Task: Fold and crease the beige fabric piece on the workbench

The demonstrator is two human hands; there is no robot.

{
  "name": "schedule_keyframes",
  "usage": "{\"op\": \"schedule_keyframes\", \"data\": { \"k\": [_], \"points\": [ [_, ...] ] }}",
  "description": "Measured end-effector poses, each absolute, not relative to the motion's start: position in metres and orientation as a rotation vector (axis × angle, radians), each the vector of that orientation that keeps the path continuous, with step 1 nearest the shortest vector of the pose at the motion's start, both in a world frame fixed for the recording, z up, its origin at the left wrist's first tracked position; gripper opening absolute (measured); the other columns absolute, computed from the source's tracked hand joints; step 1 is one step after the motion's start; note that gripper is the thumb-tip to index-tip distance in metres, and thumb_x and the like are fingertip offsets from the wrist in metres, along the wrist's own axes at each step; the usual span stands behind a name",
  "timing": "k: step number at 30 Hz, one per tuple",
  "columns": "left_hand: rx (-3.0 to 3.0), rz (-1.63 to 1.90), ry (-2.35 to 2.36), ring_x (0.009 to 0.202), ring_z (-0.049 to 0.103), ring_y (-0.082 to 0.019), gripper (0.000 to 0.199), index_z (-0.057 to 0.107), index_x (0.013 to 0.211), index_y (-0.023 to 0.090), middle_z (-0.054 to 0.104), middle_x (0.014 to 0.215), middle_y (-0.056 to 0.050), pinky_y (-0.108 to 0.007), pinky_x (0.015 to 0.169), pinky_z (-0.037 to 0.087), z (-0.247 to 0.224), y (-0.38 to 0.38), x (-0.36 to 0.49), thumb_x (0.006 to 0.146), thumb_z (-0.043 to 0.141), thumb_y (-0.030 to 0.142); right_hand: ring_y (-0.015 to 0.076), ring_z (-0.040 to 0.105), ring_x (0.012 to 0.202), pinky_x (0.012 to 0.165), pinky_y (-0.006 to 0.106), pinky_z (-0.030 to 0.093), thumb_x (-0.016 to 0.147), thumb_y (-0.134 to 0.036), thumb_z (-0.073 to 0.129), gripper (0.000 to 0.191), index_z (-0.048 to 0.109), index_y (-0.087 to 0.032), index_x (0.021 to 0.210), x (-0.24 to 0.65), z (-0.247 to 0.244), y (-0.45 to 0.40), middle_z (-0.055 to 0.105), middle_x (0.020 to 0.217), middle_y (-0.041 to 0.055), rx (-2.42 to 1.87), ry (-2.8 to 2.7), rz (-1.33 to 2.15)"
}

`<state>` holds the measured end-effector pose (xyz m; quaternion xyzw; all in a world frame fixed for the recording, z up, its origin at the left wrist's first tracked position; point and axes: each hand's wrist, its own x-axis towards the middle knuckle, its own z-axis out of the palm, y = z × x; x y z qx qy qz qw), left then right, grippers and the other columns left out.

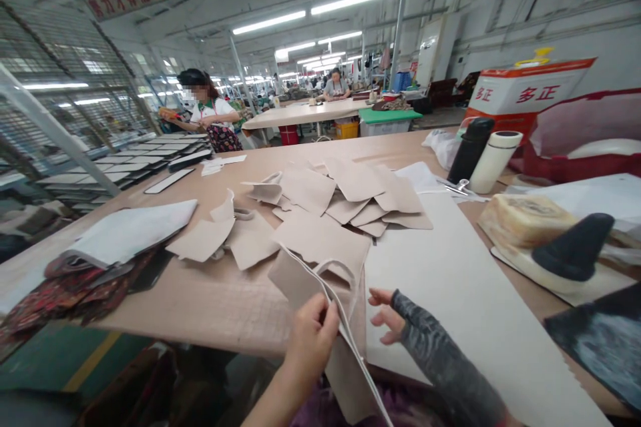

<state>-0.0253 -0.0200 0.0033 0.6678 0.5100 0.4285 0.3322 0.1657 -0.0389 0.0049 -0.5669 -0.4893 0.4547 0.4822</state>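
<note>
left hand [311, 337] pinching the near beige white-edged fabric piece [320, 283], sleeved right hand [400, 320] open just to its right

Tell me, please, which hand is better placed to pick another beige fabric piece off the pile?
Probably the right hand: it's open and free, while the left hand pinches the beige white-edged fabric piece.

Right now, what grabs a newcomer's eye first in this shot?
The heap of beige fabric pieces spread over the middle of the long table. At the near edge the left hand pinches one white-edged beige piece, while the right hand, in a grey patterned sleeve, hovers open beside it. To the right stand a black bottle and a white bottle.
</note>
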Motion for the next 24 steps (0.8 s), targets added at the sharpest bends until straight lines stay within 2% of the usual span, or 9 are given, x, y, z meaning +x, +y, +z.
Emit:
{"op": "schedule_keyframes", "data": {
  "k": [3,8,12,15,18,20,24],
  "points": [
    [1.855,1.104,1.361,0.053,0.038,-0.01,0.032,0.036,0.058,0.019,0.038,0.055,0.004,-0.022,0.053,0.028,-0.006,-0.021,-0.006,0.085,0.044,0.034,0.0234,0.063,0.079,0.072,0.035,0.053,0.066,-0.055,0.063,0.061,0.061,-0.018,0.114,0.143,0.008,-0.053,0.067,0.095,0.0101,-1.438,-1.338,1.023],
    [1.838,1.076,1.328,0.054,0.041,-0.012,0.033,0.035,0.057,0.02,0.042,0.054,0.003,-0.023,0.053,0.03,-0.005,-0.028,-0.008,0.085,0.044,0.035,0.0251,0.063,0.087,0.083,0.037,0.049,0.071,-0.051,0.057,0.035,0.065,-0.021,0.087,0.155,-0.012,-0.043,0.069,0.09,0.0089,-1.433,-1.394,1.112],
    [1.656,1.172,1.277,0.054,0.046,-0.013,0.035,0.039,0.059,0.02,0.046,0.054,0.002,-0.023,0.055,0.035,-0.003,-0.03,-0.026,0.087,0.043,0.041,0.023,0.062,0.073,0.074,0.036,0.049,0.058,-0.042,0.057,0.025,0.058,-0.022,0.072,0.193,-0.041,-0.014,0.067,0.074,0.0045,-1.552,-1.19,0.907],
    [1.629,1.212,1.294,0.054,0.047,-0.013,0.036,0.042,0.059,0.02,0.048,0.054,0.002,-0.023,0.055,0.036,-0.008,-0.028,-0.03,0.086,0.046,0.044,0.0196,0.058,0.064,0.066,0.034,0.048,0.059,-0.043,0.057,0.028,0.055,-0.022,0.077,0.202,-0.05,-0.002,0.063,0.068,0.0013,-1.514,-1.136,0.858],
    [1.673,1.2,1.304,0.054,0.045,-0.012,0.036,0.039,0.058,0.02,0.043,0.054,0.003,-0.022,0.053,0.035,-0.01,-0.024,-0.02,0.085,0.046,0.043,0.0181,0.059,0.065,0.067,0.033,0.049,0.067,-0.046,0.06,0.031,0.052,-0.023,0.085,0.183,-0.04,-0.009,0.06,0.071,-0.0002,-1.414,-1.112,0.835],
    [1.67,1.201,1.318,0.054,0.043,-0.012,0.034,0.037,0.058,0.021,0.042,0.055,0.003,-0.022,0.053,0.035,-0.009,-0.02,-0.011,0.085,0.046,0.04,0.0193,0.061,0.07,0.07,0.033,0.05,0.072,-0.044,0.058,0.024,0.053,-0.022,0.082,0.168,-0.028,-0.021,0.061,0.075,0.0022,-1.395,-1.191,0.799],
    [1.574,1.189,1.293,0.052,0.043,-0.011,0.031,0.036,0.059,0.021,0.04,0.054,0.004,-0.022,0.052,0.036,-0.008,-0.014,-0.003,0.083,0.045,0.039,0.0237,0.062,0.097,0.088,0.036,0.049,0.082,-0.038,0.05,0.021,0.064,-0.023,0.082,0.158,-0.011,-0.045,0.066,0.098,0.0092,-1.275,-1.443,0.514]
  ]
}}
